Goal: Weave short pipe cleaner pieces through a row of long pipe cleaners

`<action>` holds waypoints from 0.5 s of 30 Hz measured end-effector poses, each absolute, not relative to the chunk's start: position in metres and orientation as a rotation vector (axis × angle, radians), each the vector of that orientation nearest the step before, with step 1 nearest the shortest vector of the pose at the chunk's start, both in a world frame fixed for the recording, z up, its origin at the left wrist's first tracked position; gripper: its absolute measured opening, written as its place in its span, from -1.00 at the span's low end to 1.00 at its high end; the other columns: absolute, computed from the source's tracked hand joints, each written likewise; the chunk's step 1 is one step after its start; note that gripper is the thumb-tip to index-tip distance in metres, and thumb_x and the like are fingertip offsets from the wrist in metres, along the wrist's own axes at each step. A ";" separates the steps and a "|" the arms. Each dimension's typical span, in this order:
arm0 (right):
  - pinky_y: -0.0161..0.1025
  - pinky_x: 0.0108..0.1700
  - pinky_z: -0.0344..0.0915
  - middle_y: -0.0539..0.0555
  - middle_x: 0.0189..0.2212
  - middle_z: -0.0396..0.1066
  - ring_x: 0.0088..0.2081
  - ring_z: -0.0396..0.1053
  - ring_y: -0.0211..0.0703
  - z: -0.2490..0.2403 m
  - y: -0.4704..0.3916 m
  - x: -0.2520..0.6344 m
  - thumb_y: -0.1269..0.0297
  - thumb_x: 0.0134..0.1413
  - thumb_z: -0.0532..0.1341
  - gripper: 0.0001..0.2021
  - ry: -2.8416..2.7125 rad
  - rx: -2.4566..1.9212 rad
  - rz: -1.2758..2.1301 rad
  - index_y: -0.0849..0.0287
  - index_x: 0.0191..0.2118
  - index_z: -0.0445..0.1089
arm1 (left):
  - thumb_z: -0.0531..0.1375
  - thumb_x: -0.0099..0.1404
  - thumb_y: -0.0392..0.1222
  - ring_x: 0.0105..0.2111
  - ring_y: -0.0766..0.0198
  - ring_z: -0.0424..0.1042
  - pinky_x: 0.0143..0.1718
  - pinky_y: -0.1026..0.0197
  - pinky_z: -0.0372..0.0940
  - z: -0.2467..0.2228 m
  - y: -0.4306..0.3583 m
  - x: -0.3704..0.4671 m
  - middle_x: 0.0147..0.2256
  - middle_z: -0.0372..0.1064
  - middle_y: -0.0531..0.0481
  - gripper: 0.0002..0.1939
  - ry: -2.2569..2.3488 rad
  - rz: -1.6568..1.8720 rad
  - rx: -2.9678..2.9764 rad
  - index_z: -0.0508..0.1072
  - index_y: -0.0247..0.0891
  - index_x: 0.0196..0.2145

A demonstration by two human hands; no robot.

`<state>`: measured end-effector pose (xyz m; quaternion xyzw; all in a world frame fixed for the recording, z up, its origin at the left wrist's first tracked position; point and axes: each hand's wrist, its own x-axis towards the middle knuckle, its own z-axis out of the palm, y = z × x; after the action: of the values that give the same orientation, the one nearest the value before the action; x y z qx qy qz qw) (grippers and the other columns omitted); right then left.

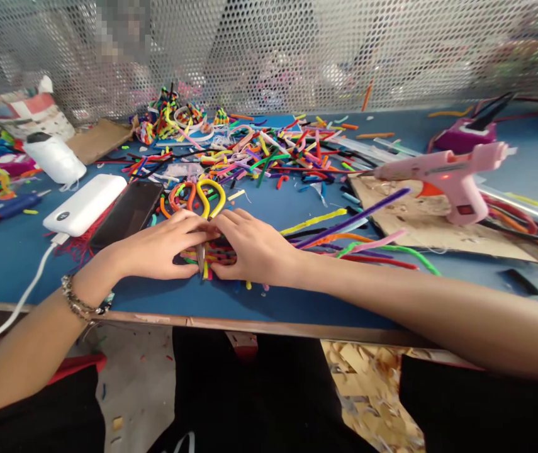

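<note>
On the blue table near its front edge, several colored pipe cleaners (222, 255) lie side by side in a flat bundle. My left hand (169, 245) grips the bundle's left part with bent fingers. From the other side my right hand (254, 248) is closed over it, fingers at the far edge and thumb at the near one. The fingertips of both hands meet and hide part of the bundle. Scissors with yellow handles (221, 195) lie just behind my fingers, and a metal blade (201, 259) shows between the hands. Loose pipe cleaner ends (358, 217) fan out to the right.
A pink glue gun (438, 173) rests on cardboard (391, 217) at the right. To the left lie a black phone (127, 214) and a white power bank (84, 202) with its cable (37, 277). Cut pipe cleaners (259, 148) are heaped behind, before a perforated metal screen (269, 56).
</note>
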<state>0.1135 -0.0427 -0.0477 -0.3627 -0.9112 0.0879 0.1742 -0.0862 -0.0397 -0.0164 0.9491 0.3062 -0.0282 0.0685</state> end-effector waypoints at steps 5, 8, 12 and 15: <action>-0.05 -0.08 0.25 0.18 -0.16 0.32 -0.12 0.25 0.02 -0.053 -0.041 0.114 0.24 -0.11 0.21 -0.59 -2.550 -1.015 0.260 0.25 -0.09 0.23 | 0.13 0.22 -0.17 0.16 -0.03 0.06 0.19 -0.05 0.10 -0.015 -0.037 -0.089 0.12 0.12 -0.25 -0.54 0.906 -0.125 2.848 0.33 -0.37 0.06; -0.05 -0.08 0.25 0.16 -0.15 0.33 -0.11 0.24 0.02 -0.054 -0.042 0.113 0.25 -0.12 0.21 -0.57 -2.539 -1.016 0.274 0.24 -0.06 0.23 | 0.14 0.23 -0.20 0.18 0.01 0.06 0.21 -0.02 0.07 -0.013 -0.036 -0.090 0.15 0.11 -0.22 -0.53 0.884 -0.111 2.816 0.30 -0.33 0.09; -0.02 -0.12 0.25 0.18 -0.17 0.33 -0.14 0.24 0.05 -0.056 -0.045 0.110 0.26 -0.09 0.19 -0.63 -2.513 -1.053 0.277 0.25 -0.11 0.25 | 0.07 0.32 -0.19 0.16 0.07 0.10 0.19 0.00 0.10 -0.014 -0.034 -0.090 0.10 0.18 -0.17 -0.68 0.866 -0.053 2.804 0.37 -0.27 0.00; -0.01 -0.10 0.24 0.19 -0.14 0.34 -0.11 0.25 0.06 -0.056 -0.045 0.109 0.24 -0.08 0.20 -0.63 -2.512 -1.040 0.283 0.24 -0.10 0.24 | 0.05 0.34 -0.17 0.15 0.07 0.12 0.18 -0.01 0.12 -0.015 -0.032 -0.091 0.09 0.18 -0.16 -0.68 0.877 -0.061 2.793 0.37 -0.24 0.01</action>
<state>0.1095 -0.0449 -0.0555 -0.3725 -0.8999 0.1012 0.2028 -0.0908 -0.0322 -0.0153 0.9485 0.2978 -0.0208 0.1064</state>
